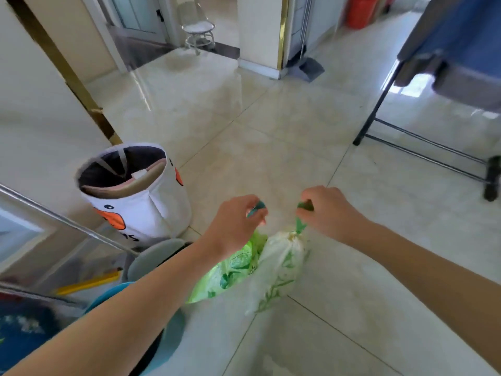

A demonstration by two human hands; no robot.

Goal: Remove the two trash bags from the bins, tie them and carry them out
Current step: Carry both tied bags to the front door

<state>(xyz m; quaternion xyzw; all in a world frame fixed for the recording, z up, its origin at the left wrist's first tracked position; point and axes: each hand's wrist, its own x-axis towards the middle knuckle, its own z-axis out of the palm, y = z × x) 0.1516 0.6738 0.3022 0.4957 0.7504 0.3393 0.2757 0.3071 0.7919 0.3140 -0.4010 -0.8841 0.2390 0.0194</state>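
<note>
A green-and-white printed trash bag (260,270) hangs above the tiled floor in the lower middle of the head view. My left hand (235,226) pinches one green handle of the bag and my right hand (325,210) pinches the other, the two held a little apart above the bag. The bag's neck is bunched under my right hand. A grey bin (151,256) and a blue bin (168,337) sit at the lower left, partly hidden behind my left forearm. Whether a bag is in either bin is hidden.
A white fabric basket (143,210) with an orange duck print stands left of the bag by the wall. A black clothes rack (423,142) with hanging laundry fills the right. A white stool (199,33), a grey dustpan (309,69) and a red container (362,10) lie farther off across the shiny floor.
</note>
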